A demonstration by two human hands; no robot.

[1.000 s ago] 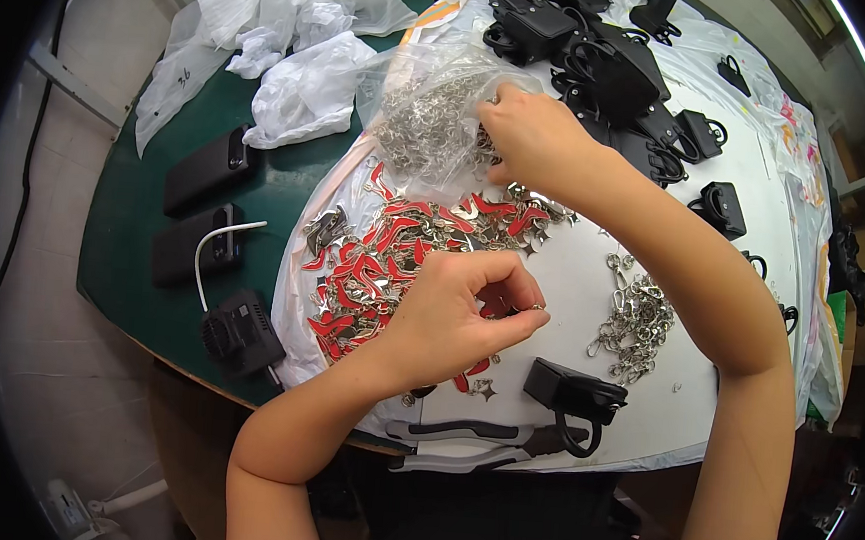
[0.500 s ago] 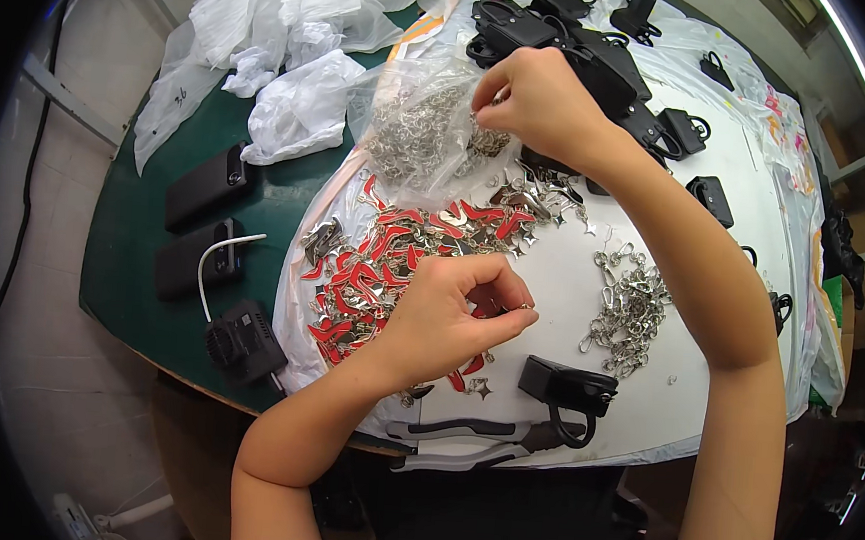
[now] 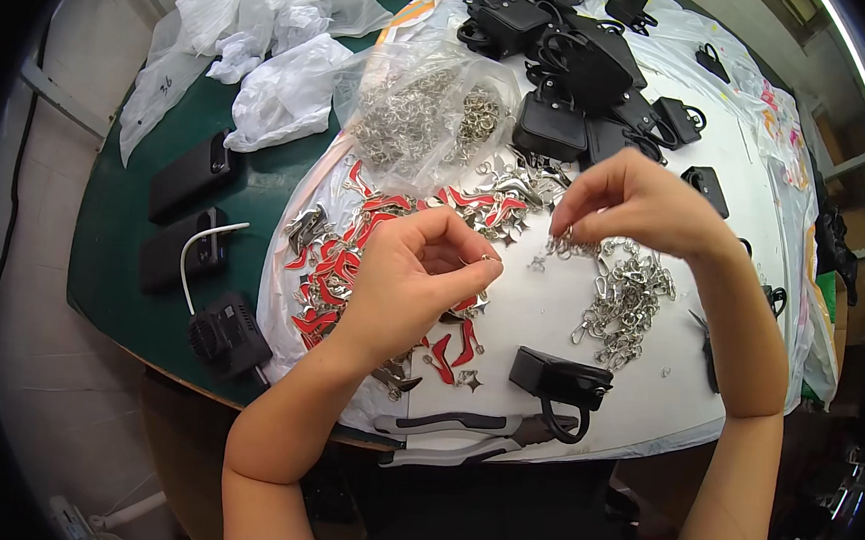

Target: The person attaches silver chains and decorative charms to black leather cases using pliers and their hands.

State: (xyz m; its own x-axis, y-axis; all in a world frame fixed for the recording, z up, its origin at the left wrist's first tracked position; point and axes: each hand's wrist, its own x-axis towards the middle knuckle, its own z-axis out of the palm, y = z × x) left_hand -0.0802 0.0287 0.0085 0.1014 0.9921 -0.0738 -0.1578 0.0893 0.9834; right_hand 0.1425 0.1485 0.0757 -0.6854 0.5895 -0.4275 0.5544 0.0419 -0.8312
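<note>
My left hand (image 3: 401,283) is closed in a pinch over a small metal ring (image 3: 490,258), partly hidden by the fingertips. Below and around it spread red high-heel-shoe charms (image 3: 441,359) with metal edging. My right hand (image 3: 648,205) pinches a few small silvery metal links (image 3: 561,245), blurred, that hang below its fingertips. Just under that hand lies a pile of silver snap-hook clasps (image 3: 625,309). A clear plastic bag (image 3: 403,117) full of metal rings stands behind the charms. Nearest me on the white surface sits a small black handbag (image 3: 557,377).
Grey-handled pliers (image 3: 461,438) lie along the near edge. Several small black handbags (image 3: 553,126) are heaped at the back. To the left, on the green table (image 3: 101,277), are black power banks (image 3: 190,178), a black device (image 3: 232,336) and crumpled white plastic (image 3: 289,99).
My right hand has come down from the bag of rings toward the clasp pile, with links now hanging from its fingers. My left hand has shifted slightly left and up, still pinched.
</note>
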